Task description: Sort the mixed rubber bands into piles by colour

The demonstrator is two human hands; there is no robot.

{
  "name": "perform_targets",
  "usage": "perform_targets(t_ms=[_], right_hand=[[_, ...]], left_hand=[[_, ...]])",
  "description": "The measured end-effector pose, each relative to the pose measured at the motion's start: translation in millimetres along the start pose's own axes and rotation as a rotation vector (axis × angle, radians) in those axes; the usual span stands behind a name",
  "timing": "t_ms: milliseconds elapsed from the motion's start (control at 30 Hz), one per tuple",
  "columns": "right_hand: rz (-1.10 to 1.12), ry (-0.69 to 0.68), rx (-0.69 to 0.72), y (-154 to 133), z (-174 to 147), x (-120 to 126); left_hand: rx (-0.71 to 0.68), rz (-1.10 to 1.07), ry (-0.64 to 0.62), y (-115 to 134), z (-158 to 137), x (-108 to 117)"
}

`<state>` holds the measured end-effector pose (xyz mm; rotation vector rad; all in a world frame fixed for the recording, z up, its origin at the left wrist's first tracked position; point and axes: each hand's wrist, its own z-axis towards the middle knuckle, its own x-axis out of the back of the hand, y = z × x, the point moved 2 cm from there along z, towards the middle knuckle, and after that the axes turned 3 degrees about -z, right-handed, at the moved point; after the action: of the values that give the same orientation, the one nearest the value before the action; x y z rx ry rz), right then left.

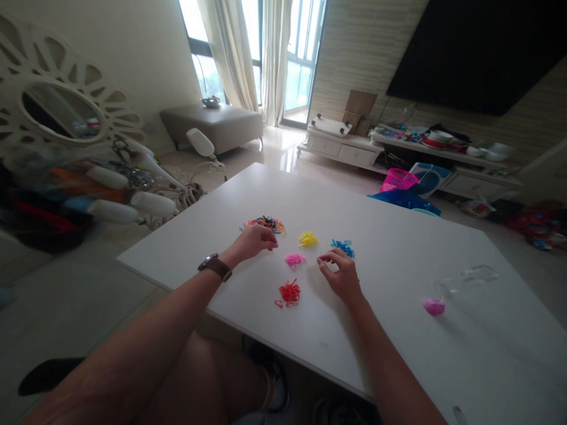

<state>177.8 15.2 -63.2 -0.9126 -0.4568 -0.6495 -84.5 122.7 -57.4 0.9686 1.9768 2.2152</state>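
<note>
Our hands are working over a white table (398,236) in the head view: our left hand (251,242), wearing a brown-strapped watch (215,267) at the wrist, is curling with thumb and fingertips close together just beside a mixed-colour pile of small bands (269,223), while our right hand (343,278) is bending in a loose curl, thumb near forefinger, just in front of a blue pile (347,246). We are not managing to tell whether either is gripping a band. A yellow pile (309,239) and a pink pile (295,260) are lying between our hands; a red pile (290,292) is resting closer to us, one loose loop (279,304) just beside it. At right, a clear container (469,278) and a pinkish-purple object (434,306) are lying well apart from the piles.
</note>
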Motion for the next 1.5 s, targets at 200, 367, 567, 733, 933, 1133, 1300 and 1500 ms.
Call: perform_targets(t_ms=[200, 367, 567, 733, 933, 1133, 1300, 1500], right_hand=[[0.017, -0.064, 0.053, -12, -1, -7], [0.042, -0.113, 0.093, -18, -2, -8], [0.034, -0.096, 0.093, -16, 0, -8], [0.039, -0.059, 0.079, -13, 0, -5], [0.052, -0.061, 0.084, -12, 1, -4], [0.098, -0.053, 0.084, -14, 0, -3], [0.134, 0.007, 0.058, -14, 0, -1], [0.162, 0.062, 0.007, -9, 2, 0]], left_hand=[[-0.125, 0.036, -0.164, 35, -11, -41], [-0.156, -0.022, -0.243, 45, -16, -60], [-0.14, -0.042, -0.281, 45, -12, -67], [-0.107, -0.118, -0.287, 45, -7, -68], [-0.105, -0.107, -0.262, 50, -6, -65], [-0.108, -0.055, -0.251, 61, -9, -64], [-0.153, 0.052, -0.188, 75, -14, -55], [0.016, -0.265, -0.043, 94, -4, -36]])
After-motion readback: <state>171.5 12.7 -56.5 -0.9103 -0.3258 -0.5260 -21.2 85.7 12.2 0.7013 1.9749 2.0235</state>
